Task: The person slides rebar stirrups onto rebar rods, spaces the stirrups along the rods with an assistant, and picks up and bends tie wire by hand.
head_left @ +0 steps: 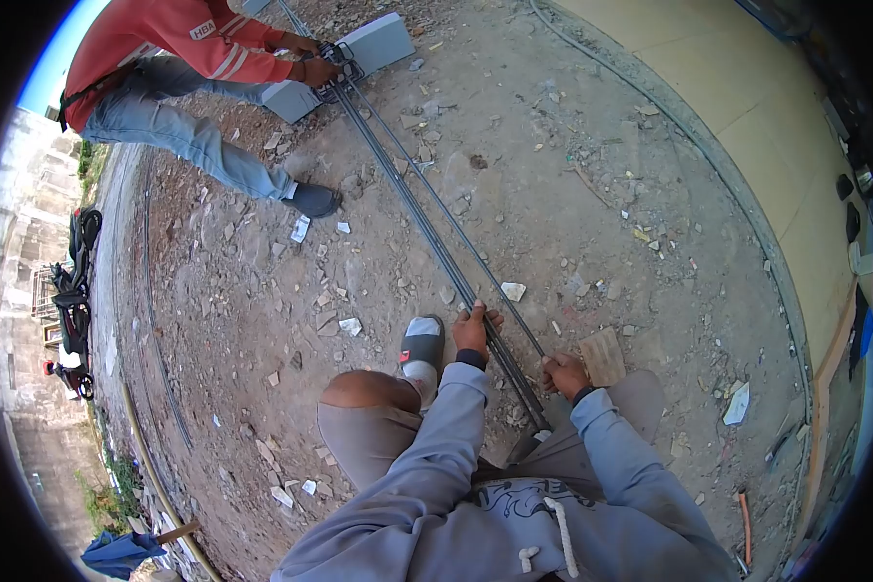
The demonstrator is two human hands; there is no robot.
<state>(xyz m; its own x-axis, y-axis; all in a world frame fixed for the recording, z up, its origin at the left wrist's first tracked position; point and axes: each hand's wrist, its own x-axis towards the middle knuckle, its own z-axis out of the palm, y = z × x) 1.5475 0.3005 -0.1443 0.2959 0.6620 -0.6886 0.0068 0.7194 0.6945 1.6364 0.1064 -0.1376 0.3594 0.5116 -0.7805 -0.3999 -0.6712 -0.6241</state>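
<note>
Long steel reinforcing bars (422, 218) run from a co-worker at the upper left down to my knees. My left hand (475, 330) is closed round the bundled bars, fingers wrapped over them. A separate thinner bar (456, 222) lies to the right of the bundle, and my right hand (565, 374) grips its near end. At the far end, the co-worker's hands (315, 63) hold the bars where several dark wire stirrups (344, 65) cluster. Pale blocks (378, 45) lie under the bars there.
Rubble and stone chips cover the dirt ground (378, 262). A flat tile piece (603, 357) lies beside my right hand. A tiled floor (727, 68) borders the right side. Motorbikes (76, 301) stand at the far left. A long pole (160, 485) lies at the lower left.
</note>
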